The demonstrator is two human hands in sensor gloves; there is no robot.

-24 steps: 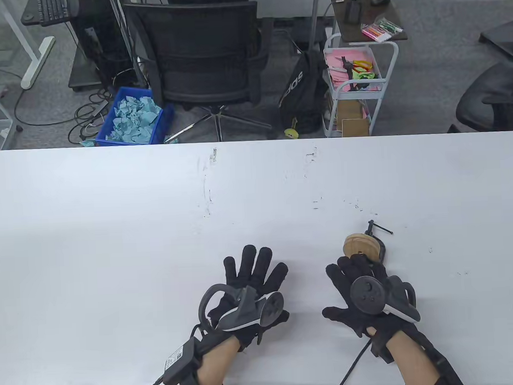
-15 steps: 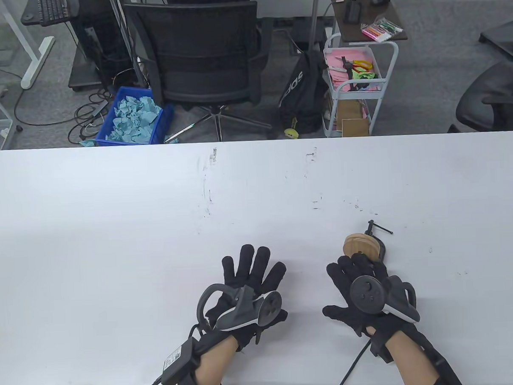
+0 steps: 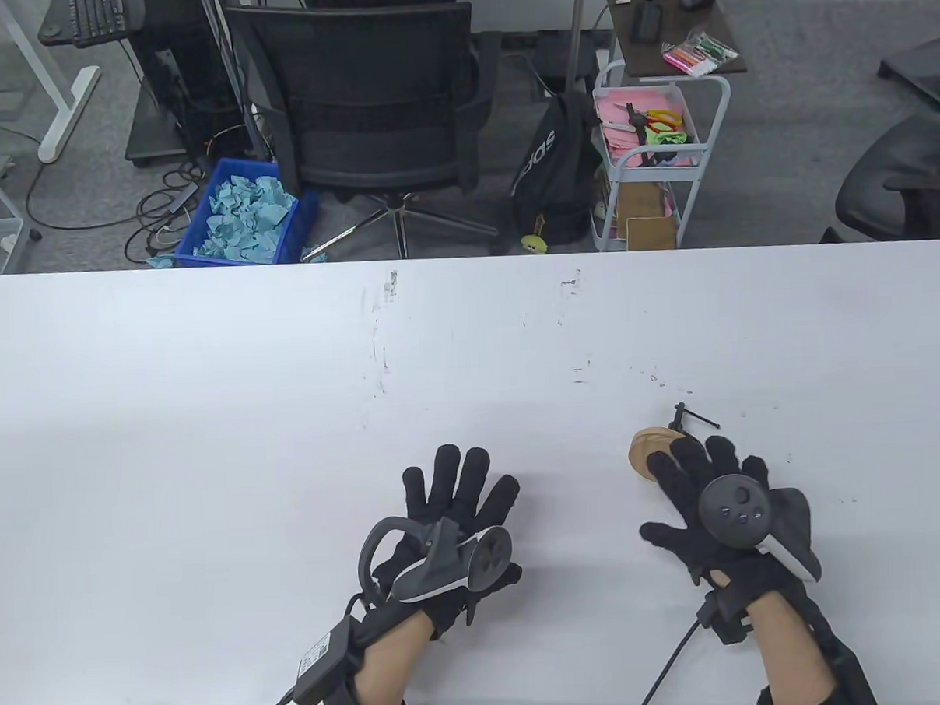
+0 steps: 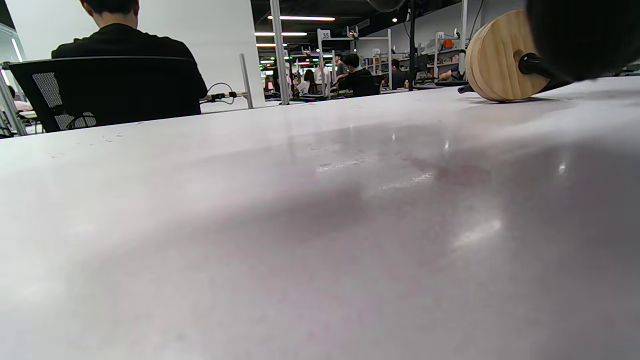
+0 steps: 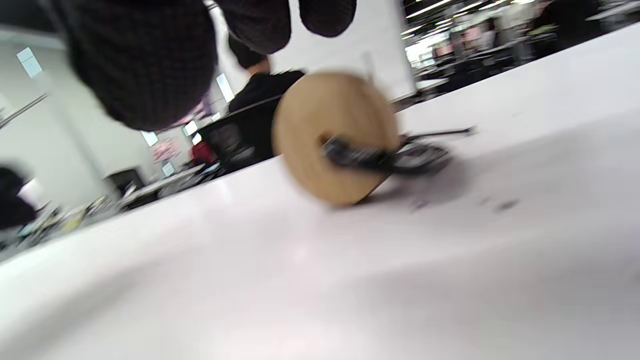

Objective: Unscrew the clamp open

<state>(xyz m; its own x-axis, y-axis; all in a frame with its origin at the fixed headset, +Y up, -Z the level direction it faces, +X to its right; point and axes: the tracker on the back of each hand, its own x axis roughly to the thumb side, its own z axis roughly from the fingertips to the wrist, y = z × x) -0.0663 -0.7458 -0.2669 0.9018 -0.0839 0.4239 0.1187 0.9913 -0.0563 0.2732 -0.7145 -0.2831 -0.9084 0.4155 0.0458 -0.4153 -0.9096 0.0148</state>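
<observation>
White "35" sign (image 4: 325, 34) on distant rack post

Your right hand (image 3: 718, 513) moves right and forward from where it was, its fingers now spread over the clamp (image 3: 687, 417). It hides more of the wooden disc (image 3: 644, 448).

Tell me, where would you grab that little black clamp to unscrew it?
Probably by two parts. Steady the clamp at its frame or the wooden disc it grips, from the near side where the right hand hovers. Then pinch the thin crossbar handle sticking out at the far end; it gives turning leverage.
</observation>
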